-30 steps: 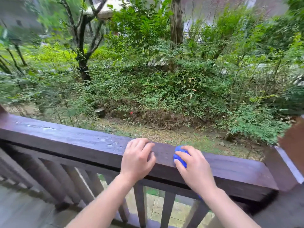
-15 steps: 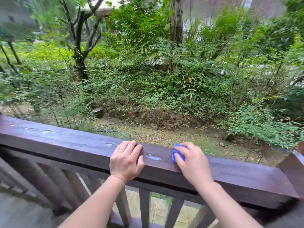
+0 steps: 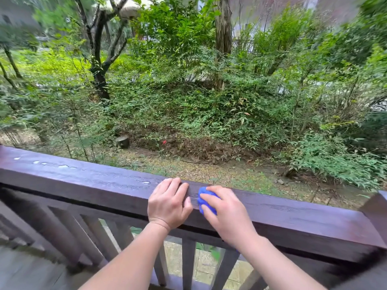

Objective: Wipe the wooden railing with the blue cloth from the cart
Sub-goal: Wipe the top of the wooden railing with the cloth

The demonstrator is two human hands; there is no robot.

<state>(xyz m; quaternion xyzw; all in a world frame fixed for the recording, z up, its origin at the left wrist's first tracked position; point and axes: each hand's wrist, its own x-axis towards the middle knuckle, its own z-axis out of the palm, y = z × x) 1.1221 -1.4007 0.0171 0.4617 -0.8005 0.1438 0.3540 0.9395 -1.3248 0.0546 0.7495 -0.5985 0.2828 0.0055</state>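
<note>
A dark brown wooden railing [image 3: 83, 183] runs across the lower part of the head view, wet, with water drops on its left stretch. My right hand [image 3: 228, 214] presses a bunched blue cloth [image 3: 204, 200] onto the rail's top near the middle; most of the cloth is hidden under my fingers. Just left of the cloth, my left hand [image 3: 169, 204] rests flat on the rail, fingers curled over its top and holding nothing. The cart is not in view.
Slanted and upright balusters [image 3: 188, 264] stand below the rail. A thick post [image 3: 377, 214] ends the railing at the right. Beyond lies a gravel strip [image 3: 188, 168], dense shrubs and tree trunks [image 3: 98, 80]. Deck floor [image 3: 25, 273] shows at lower left.
Both hands slid leftward along the rail with the blue cloth, over the wet streak between them. The view shifted too, so the right post is nearer the edge.
</note>
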